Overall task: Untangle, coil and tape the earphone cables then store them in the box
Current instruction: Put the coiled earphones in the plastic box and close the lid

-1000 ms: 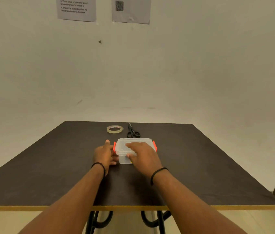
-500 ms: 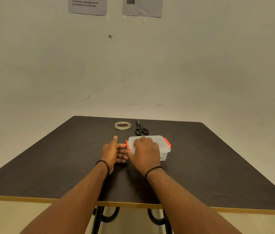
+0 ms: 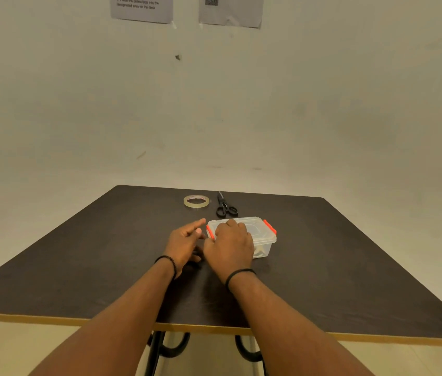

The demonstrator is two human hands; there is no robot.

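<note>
A small clear plastic box (image 3: 261, 238) with orange side clips stands on the dark table (image 3: 336, 267), its lid on. Something pale shows faintly through its wall; no earphone cable is plainly visible. My right hand (image 3: 230, 244) lies on the left part of the lid, fingers over the top and thumb at the box's near-left corner. My left hand (image 3: 186, 240) sits just left of the box beside the left orange clip, fingers loosely extended, holding nothing. A roll of clear tape (image 3: 196, 201) and black scissors (image 3: 225, 206) lie behind the box.
The table's yellow front edge (image 3: 214, 328) runs near me, with black legs below. A pale wall rises behind the table, with two printed sheets (image 3: 141, 8) taped high up. Bare tabletop spreads left and right of the box.
My right hand slid from the lid's middle to its left end. My left hand stays by the left clip, its fingers now a little apart from it. The camera view shifted.
</note>
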